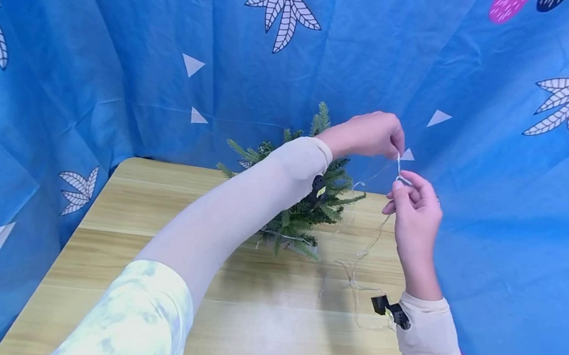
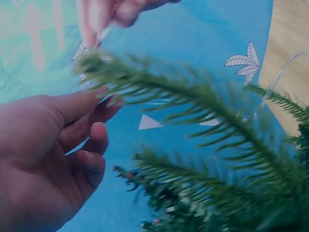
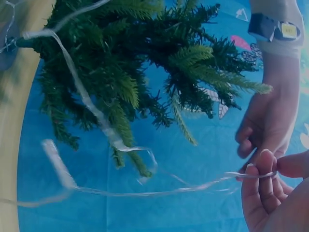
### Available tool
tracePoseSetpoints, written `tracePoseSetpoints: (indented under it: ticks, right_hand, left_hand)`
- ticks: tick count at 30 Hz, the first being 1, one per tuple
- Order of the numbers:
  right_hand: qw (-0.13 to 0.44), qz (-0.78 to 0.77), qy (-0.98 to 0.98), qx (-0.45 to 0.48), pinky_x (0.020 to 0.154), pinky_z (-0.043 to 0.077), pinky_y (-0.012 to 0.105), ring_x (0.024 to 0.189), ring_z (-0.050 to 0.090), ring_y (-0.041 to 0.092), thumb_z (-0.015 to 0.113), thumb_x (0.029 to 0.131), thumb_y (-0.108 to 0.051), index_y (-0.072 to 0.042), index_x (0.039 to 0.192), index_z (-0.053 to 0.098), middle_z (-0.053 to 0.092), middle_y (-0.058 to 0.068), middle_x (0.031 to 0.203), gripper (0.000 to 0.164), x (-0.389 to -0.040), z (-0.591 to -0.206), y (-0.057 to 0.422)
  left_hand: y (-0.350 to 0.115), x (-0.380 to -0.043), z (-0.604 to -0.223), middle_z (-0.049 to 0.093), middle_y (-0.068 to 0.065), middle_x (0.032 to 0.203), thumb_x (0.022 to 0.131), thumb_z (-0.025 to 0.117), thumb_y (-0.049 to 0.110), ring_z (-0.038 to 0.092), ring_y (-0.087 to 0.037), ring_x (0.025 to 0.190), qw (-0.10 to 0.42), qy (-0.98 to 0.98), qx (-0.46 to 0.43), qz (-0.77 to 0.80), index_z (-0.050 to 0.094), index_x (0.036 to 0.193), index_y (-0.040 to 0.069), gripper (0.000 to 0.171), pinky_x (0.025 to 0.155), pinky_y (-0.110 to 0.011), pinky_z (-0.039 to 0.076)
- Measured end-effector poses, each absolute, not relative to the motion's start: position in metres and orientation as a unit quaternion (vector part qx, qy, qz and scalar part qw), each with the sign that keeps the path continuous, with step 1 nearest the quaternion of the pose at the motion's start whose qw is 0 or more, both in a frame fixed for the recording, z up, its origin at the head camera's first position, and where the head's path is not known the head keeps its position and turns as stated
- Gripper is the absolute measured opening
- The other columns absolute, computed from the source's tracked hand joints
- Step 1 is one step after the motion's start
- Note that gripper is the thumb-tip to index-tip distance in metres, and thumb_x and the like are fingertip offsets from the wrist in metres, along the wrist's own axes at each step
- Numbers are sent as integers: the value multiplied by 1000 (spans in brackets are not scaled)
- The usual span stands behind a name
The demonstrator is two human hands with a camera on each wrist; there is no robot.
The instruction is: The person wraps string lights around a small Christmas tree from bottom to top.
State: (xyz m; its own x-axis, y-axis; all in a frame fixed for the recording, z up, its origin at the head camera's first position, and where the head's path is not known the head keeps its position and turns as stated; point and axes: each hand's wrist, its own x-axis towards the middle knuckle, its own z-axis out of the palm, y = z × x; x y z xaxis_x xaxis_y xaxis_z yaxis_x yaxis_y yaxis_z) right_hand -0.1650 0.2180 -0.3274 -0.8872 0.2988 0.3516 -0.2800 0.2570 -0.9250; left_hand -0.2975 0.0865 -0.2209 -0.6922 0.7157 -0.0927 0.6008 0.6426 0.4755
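Note:
A small green artificial Christmas tree (image 1: 306,215) stands on the table, partly hidden behind my left forearm. My left hand (image 1: 371,133) reaches across in front of it and pinches a thin clear string-light wire (image 1: 399,165) between thumb and fingers. Just below, my right hand (image 1: 419,216) pinches the same wire. From there the string lights (image 3: 145,194) hang down to the table and run toward the tree. In the left wrist view, a branch (image 2: 193,96) partly covers the fingertips of the left hand (image 2: 53,140).
The wooden table (image 1: 155,204) carries loose loops of the string lights (image 1: 354,282) right of the tree. A blue curtain (image 1: 165,23) with white leaf and triangle prints hangs close behind and along both sides.

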Motion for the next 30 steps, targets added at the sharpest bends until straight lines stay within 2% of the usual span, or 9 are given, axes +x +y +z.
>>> tracePoseSetpoints:
  ticks: [3, 6, 14, 20, 22, 24, 27, 28, 30]
  right_hand:
    - [226, 606, -762, -13, 63, 49, 23, 61, 62, 13, 65, 100, -24, -19, 136, 59, 66, 4, 84, 38, -159, -329, 218]
    - [223, 595, -771, -20, 67, 50, 22, 62, 62, 12, 63, 101, -25, -20, 142, 55, 65, 1, 83, 42, -153, -331, 217]
    - [247, 584, -773, -8, 52, 46, 22, 58, 61, 11, 60, 102, -24, -11, 123, 69, 65, -4, 76, 26, -135, -343, 214]
    - [212, 585, -783, -25, 57, 48, 23, 59, 62, 12, 61, 102, -24, -7, 121, 70, 67, -3, 78, 27, -120, -358, 208]
    - [203, 587, -783, -28, 57, 49, 22, 59, 62, 12, 61, 102, -23, -6, 120, 70, 67, -2, 77, 26, -117, -362, 207]
    - [197, 592, -781, -30, 58, 51, 23, 58, 62, 12, 61, 102, -22, -4, 117, 71, 67, -2, 77, 25, -113, -367, 206]
    - [189, 591, -784, -32, 58, 53, 23, 59, 62, 12, 62, 102, -22, -4, 113, 71, 66, -2, 76, 24, -108, -373, 205]
    - [185, 589, -786, -33, 58, 53, 23, 59, 62, 12, 62, 102, -23, -3, 113, 71, 66, -2, 76, 24, -107, -374, 205]
    - [180, 589, -787, -33, 59, 53, 23, 59, 62, 12, 62, 102, -22, -3, 112, 71, 66, -1, 76, 24, -104, -377, 204]
  left_hand:
    - [86, -301, -215, 70, 14, 115, 100, 64, 26, 61, -5, 106, 116, 899, 360, 222, 78, 111, 29, 18, 90, -26, 47]
    - [83, -305, -207, 70, 14, 117, 101, 61, 25, 59, -5, 104, 93, 902, 351, 232, 76, 114, 29, 21, 89, -25, 46]
    - [69, -322, -195, 65, 11, 131, 105, 54, 23, 58, -4, 118, 52, 913, 309, 262, 71, 126, 26, 27, 99, -22, 45]
    - [63, -339, -206, 68, 7, 131, 104, 56, 19, 60, -5, 119, 59, 900, 291, 319, 72, 126, 21, 27, 98, -20, 46]
    - [61, -345, -209, 69, 6, 129, 105, 56, 18, 63, -6, 109, 72, 893, 275, 350, 73, 125, 20, 27, 91, -21, 48]
    - [59, -351, -212, 68, 6, 128, 105, 55, 19, 63, -9, 89, 85, 882, 255, 388, 73, 124, 20, 26, 81, -22, 48]
    - [58, -360, -212, 67, 7, 127, 105, 56, 21, 52, -12, 64, 101, 858, 219, 453, 74, 123, 21, 26, 67, -25, 43]
    - [57, -362, -212, 67, 6, 126, 104, 56, 21, 48, -14, 59, 104, 848, 210, 475, 74, 122, 20, 26, 64, -26, 41]
    - [57, -366, -211, 68, 5, 125, 104, 57, 20, 48, -13, 57, 105, 828, 197, 515, 74, 123, 18, 26, 63, -25, 42]
